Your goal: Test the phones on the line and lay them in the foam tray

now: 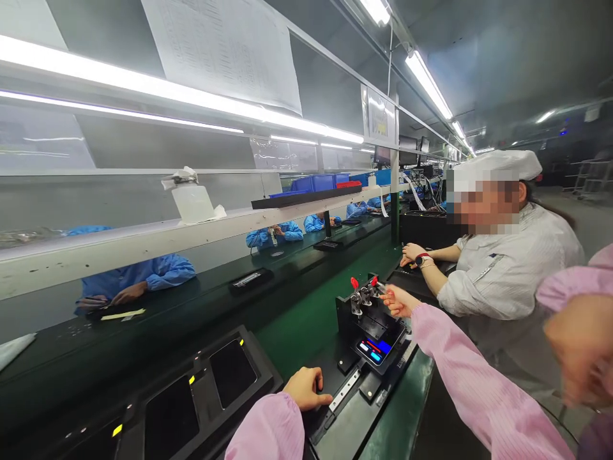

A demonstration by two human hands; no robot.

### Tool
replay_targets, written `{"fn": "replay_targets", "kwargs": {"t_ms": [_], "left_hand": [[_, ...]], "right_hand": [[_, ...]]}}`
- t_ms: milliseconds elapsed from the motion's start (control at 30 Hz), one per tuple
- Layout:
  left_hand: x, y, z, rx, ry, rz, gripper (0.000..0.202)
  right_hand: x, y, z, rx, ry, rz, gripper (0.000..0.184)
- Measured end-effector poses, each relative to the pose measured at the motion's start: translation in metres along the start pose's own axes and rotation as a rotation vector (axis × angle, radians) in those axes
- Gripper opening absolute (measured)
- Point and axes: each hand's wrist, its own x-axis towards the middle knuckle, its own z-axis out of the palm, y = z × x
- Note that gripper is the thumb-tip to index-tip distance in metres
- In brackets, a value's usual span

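Note:
A black jig [364,322] stands on a black base plate [357,399] at the edge of the green belt [306,319]. It carries two red-tipped toggle clamps [355,295], and below them lies a small device with a lit blue and red screen [376,350]. My right hand [397,300], in a pink sleeve, reaches in from the right and pinches the right clamp's handle [375,282]. My left hand [306,388] rests on the base plate's near left corner with its fingers curled under and its thumb along a metal rail [345,390].
Black trays with dark recesses [201,396] lie at the near left. A person in a white coat and cap [502,268] works just right of the jig. Another person's blurred hand [584,358] is at the far right. Workers in blue [143,275] sit across the line. A white bottle [191,201] stands on the shelf.

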Motion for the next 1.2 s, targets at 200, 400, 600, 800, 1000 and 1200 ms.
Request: {"fn": "replay_targets", "kwargs": {"t_ms": [200,400,600,800,1000,1200], "left_hand": [[-0.001,0.003,-0.002,0.008,0.004,0.009,0.036],[-0.005,0.015,-0.009,0.001,0.089,0.033,0.034],[0.009,0.067,-0.003,0.015,0.223,0.078,0.073],[0.05,0.12,0.029,0.038,0.286,-0.052,0.115],[0.058,0.132,0.029,0.082,0.287,-0.129,0.11],[0.017,0.109,0.012,0.163,0.185,-0.153,0.128]], "right_hand": [[-0.024,-0.029,0.015,-0.029,-0.142,-0.113,0.04],[-0.064,-0.017,0.019,-0.032,-0.293,-0.265,0.041],[-0.128,0.028,0.019,-0.053,-0.438,-0.328,0.039],[-0.172,0.107,-0.007,0.034,-0.444,-0.351,0.036],[-0.168,0.175,-0.053,0.238,-0.429,-0.317,0.038],[-0.169,0.203,-0.064,0.328,-0.365,-0.268,0.036]]}}
